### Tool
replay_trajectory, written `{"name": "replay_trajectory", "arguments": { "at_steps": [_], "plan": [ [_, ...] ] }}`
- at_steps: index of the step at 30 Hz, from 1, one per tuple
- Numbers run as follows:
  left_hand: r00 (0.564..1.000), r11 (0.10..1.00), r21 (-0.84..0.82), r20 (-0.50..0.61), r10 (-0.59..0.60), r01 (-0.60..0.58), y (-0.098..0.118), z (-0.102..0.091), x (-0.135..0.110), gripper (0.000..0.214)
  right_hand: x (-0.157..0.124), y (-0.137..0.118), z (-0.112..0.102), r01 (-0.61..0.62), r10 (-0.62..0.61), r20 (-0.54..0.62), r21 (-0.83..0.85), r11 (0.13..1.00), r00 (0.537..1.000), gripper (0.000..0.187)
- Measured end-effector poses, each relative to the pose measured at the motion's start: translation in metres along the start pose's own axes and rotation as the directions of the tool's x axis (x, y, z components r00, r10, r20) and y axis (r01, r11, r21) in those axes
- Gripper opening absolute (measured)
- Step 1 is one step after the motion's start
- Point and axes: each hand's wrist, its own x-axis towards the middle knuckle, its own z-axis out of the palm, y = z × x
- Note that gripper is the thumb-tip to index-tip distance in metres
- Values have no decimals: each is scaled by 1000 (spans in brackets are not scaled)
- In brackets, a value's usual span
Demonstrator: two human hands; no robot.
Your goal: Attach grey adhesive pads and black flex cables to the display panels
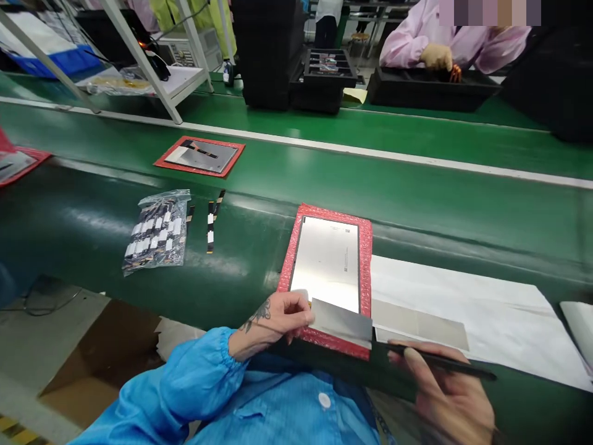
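A silver panel (327, 259) lies on a red bubble-wrap sheet (365, 235) on the green belt (417, 198), near its front edge. My left hand (273, 321) pinches a grey strip of film (340, 322) at the panel's near end. My right hand (447, 395), lower right, holds a thin black tool (445, 361) that points left toward that strip. A blue sleeve covers my left arm.
A clear bag of black-and-white flex strips (157, 232) and two loose strips (212, 225) lie to the left. A second panel on red wrap (200, 156) sits farther back. White paper (472, 303) is at right. A person in pink works at black trays (430, 86) across the belt.
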Motion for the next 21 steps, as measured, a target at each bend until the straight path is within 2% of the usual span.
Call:
{"name": "replay_trajectory", "arguments": {
  "at_steps": [2, 4, 7, 12, 21],
  "plan": [
    [992, 984, 152, -73, 101, -89, -3, 4, 0, 34, 6, 14, 0, -47, 47, 0, 30, 998, 999, 31],
    [966, 927, 340, -137, 217, -160, -6, 8, 1, 27, 8, 28, 5, -61, 63, -19, 93, 994, 998, 32],
    [929, 819, 542, -174, 325, -185, -14, 12, 5, 24, 6, 44, 15, -70, 77, -41, 152, 986, 996, 33],
    [912, 731, 660, -172, 372, -173, -17, 14, 5, 26, 3, 54, 22, -102, 112, -48, 173, 980, 993, 38],
    [928, 651, 750, -154, 338, -113, -11, 16, 4, 24, 3, 48, 23, -82, 89, -33, 166, 983, 996, 40]
  ]
}}
